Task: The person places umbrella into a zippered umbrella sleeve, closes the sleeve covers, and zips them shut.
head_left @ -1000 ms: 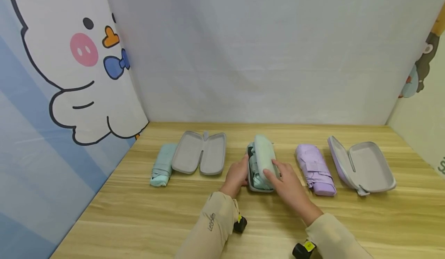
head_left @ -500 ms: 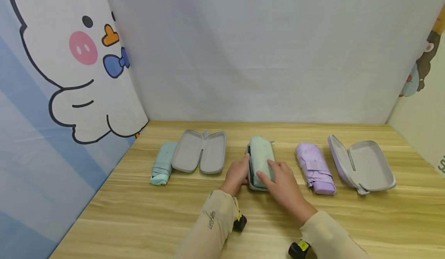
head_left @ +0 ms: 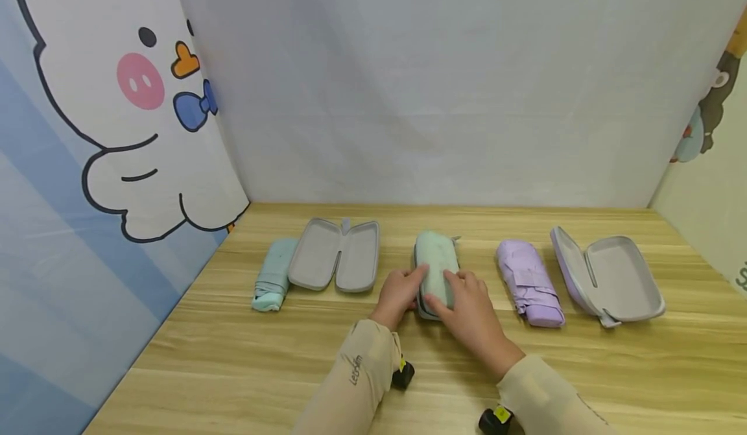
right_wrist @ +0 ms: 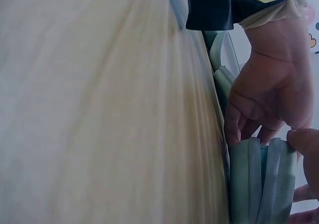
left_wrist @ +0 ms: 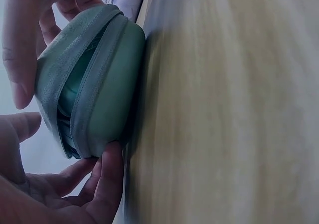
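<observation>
A mint-green zip case [head_left: 436,253] lies between my hands, its lid lowered over the base. In the left wrist view a narrow gap shows between its zip edges, with a folded green umbrella [left_wrist: 72,92] inside. My left hand [head_left: 399,290] grips the case's left side, fingers low against the base and thumb up by the lid edge. From the right, my right hand [head_left: 475,302] holds the lid, its thumb on the near part and fingers along the right side. The zip is undone along the edges that show.
On the left, a folded teal umbrella [head_left: 275,274] lies next to an unfolded case with grey lining [head_left: 318,253]. To the right are a folded purple umbrella [head_left: 528,282] and an unfolded purple case [head_left: 627,279]. A white curtain [head_left: 443,98] hangs behind the table.
The lid has swung down to the left over the umbrella, which the head view now hides. My right hand moved left with it; my left thumb shifted onto the lid edge.
</observation>
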Available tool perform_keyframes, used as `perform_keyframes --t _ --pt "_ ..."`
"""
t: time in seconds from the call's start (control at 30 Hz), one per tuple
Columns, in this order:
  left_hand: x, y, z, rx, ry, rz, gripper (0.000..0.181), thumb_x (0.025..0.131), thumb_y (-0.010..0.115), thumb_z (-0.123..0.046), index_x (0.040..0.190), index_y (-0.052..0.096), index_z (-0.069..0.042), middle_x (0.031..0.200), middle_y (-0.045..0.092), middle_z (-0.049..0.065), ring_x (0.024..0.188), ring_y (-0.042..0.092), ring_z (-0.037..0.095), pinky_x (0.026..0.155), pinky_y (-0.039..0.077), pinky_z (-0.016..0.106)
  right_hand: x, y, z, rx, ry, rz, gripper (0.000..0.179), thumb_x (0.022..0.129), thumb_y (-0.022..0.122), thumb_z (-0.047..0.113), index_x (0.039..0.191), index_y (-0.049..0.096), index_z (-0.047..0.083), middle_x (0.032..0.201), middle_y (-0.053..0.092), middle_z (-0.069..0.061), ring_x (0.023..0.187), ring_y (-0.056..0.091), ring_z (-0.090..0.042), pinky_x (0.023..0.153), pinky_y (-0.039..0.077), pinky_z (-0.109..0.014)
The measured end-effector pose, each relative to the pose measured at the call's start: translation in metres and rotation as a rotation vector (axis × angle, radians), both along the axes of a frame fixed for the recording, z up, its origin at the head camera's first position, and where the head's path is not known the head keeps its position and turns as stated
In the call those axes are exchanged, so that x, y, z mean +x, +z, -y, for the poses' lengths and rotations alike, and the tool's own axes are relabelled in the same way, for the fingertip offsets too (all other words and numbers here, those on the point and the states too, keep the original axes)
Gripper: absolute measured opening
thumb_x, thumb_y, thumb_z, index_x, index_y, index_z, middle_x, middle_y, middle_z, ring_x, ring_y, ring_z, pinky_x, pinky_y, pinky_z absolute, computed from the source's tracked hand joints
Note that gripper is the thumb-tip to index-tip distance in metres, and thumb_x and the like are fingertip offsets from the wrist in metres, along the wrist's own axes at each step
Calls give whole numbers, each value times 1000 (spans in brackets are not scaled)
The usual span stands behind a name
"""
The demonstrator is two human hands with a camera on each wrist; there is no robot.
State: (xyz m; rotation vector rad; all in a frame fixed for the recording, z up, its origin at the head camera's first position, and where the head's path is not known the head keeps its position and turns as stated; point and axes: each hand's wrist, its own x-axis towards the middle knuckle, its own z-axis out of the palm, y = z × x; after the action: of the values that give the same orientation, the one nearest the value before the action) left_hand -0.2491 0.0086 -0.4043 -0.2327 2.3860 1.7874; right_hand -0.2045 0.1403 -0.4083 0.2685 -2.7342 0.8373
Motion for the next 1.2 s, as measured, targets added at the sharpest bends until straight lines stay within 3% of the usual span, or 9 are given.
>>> perform_keyframes --t 0.13,0.37,0.53,0.77,0.93,1.07,1.2 --pt "1 0 0 -5 -9 -20 51 87 59 -43 113 64 1 88 62 6 62 52 13 53 44 22 1 -1 1 4 3 -21 63 84 67 37 126 51 -7 117 48 -25 104 44 -42 84 41 -51" --pt "3 -1 0 -86 -33 -59 57 82 65 -46 111 63 4 91 64 9 72 58 16 60 49 27 1 -2 4 25 -11 -45 64 78 74 37 123 55 -5 116 47 -25 102 44 -42 82 42 -50" --pt "2 -2 0 -136 -37 -64 56 83 65 -46 111 63 2 95 64 10 74 59 17 61 50 28 0 1 2 16 5 4 64 80 72 38 125 53 -5 119 46 -27 104 44 -43 83 41 -51" --pt "0 -1 1 -138 -40 -22 55 84 65 -45 115 62 1 94 63 7 74 58 15 62 49 27 -10 9 -17 -272 -75 206 58 92 56 29 132 39 -10 120 48 -28 104 52 -39 85 43 -49" --pt "1 -1 1 -112 -39 -15 53 85 64 -43 114 62 2 90 63 7 73 58 16 61 48 27 -14 9 -24 -392 -86 370 55 95 49 30 130 42 -13 121 50 -30 109 50 -39 89 42 -47" --pt "2 -1 1 -104 -48 -21 51 87 63 -41 114 61 2 90 62 7 73 58 16 61 48 27 -14 6 -23 -452 -50 417 52 97 47 28 127 45 -14 125 49 -30 114 47 -39 92 40 -46" --pt "3 -2 0 -87 -38 -14 51 87 63 -40 115 60 3 93 62 8 77 58 17 63 48 27 -13 4 -21 -494 -28 409 50 97 46 26 127 44 -14 124 50 -30 113 48 -38 93 40 -46"
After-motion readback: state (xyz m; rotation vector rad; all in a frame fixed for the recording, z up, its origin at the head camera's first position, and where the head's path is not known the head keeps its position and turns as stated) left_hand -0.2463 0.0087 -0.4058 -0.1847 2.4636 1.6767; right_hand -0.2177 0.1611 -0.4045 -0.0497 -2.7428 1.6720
